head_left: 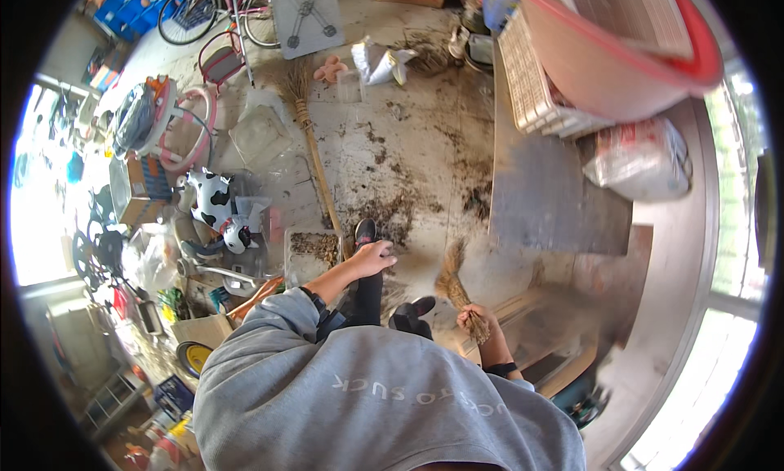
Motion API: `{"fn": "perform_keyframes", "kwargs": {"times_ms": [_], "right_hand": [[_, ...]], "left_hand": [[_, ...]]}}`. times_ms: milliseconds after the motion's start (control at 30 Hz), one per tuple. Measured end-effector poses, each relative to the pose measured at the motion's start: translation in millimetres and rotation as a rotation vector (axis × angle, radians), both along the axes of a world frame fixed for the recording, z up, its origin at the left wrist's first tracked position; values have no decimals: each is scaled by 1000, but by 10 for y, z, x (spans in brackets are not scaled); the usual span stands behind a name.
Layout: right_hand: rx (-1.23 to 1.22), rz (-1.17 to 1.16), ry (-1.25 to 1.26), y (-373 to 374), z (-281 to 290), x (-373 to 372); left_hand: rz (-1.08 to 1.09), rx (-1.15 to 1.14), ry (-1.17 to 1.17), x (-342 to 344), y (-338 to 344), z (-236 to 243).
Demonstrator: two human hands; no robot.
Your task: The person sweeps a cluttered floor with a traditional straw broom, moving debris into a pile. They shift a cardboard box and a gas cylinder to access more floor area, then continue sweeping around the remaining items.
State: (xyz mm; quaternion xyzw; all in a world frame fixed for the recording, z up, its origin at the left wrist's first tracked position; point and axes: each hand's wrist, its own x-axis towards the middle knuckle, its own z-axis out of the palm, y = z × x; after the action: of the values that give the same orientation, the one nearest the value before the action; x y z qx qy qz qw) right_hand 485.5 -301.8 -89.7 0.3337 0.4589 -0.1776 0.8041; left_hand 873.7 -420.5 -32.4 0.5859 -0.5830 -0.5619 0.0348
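My right hand is closed around the bound end of a short straw hand broom, whose bristles spread forward near the floor. My left hand holds nothing; it lies over my left knee with the fingers loosely apart. To its left is a clear, shallow plastic tray with brown debris in it. A long-handled straw broom lies across the floor beyond the tray, bristles at the far end. Dark dirt and scraps are strewn ahead of my shoes.
A dark board lies at right, below a white plastic crate and a large pink tub. A stuffed white bag sits beside them. Wooden boards are near my right arm. A cow-patterned toy and mixed clutter crowd the left.
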Motion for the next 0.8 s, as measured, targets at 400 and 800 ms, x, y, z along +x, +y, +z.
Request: {"fn": "perform_keyframes", "kwargs": {"times_ms": [400,800], "right_hand": [[-392,-9,149,-2449,1060,1730],[-448,34,242,-4914,138,1939]], "left_hand": [[-60,-146,18,1279,-2028,410],[-262,-71,457,557,-4061,51]]}}
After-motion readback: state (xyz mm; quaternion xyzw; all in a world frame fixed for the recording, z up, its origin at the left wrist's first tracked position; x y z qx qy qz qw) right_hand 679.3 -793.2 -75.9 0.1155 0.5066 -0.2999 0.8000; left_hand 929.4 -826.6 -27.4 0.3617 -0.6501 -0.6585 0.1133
